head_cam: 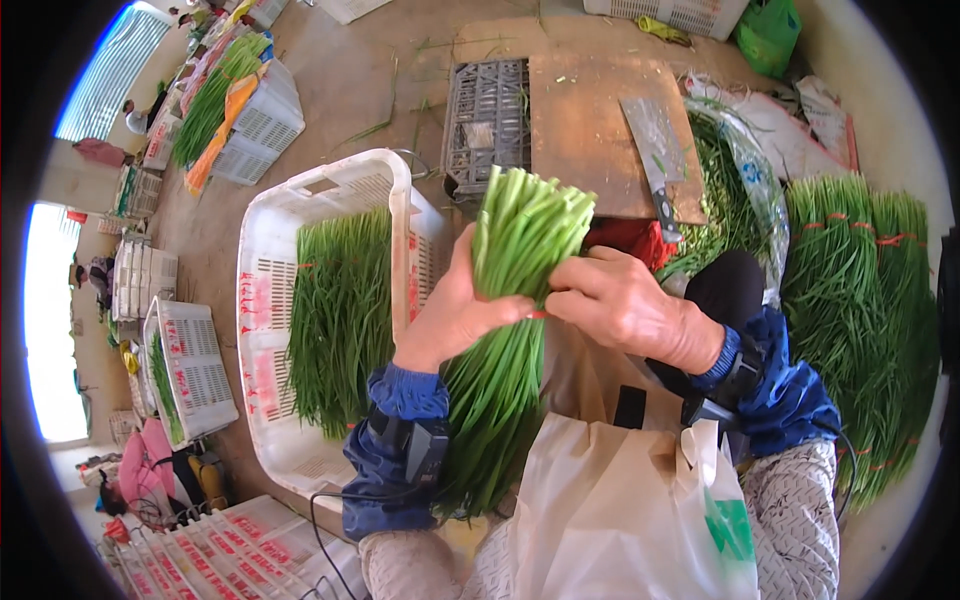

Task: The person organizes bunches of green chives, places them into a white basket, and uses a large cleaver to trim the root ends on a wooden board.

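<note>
A thick bunch of long green stalks, which look like garlic chives, stands between my hands with its pale cut ends up and its leaves hanging over my lap. My left hand wraps around the bunch from the left, thumb across the front. At the right side, the fingers of my right hand pinch at a red tie on the bunch; part of that tie is hidden by my fingers. Beyond the hands, a cleaver lies on a wooden board, its black handle pointing towards me.
A white plastic crate with green bundles is at the left. More tied bundles lie at the right, near a plastic bag of trimmings. A grey crate adjoins the board. Several people and stacked crates are farther left.
</note>
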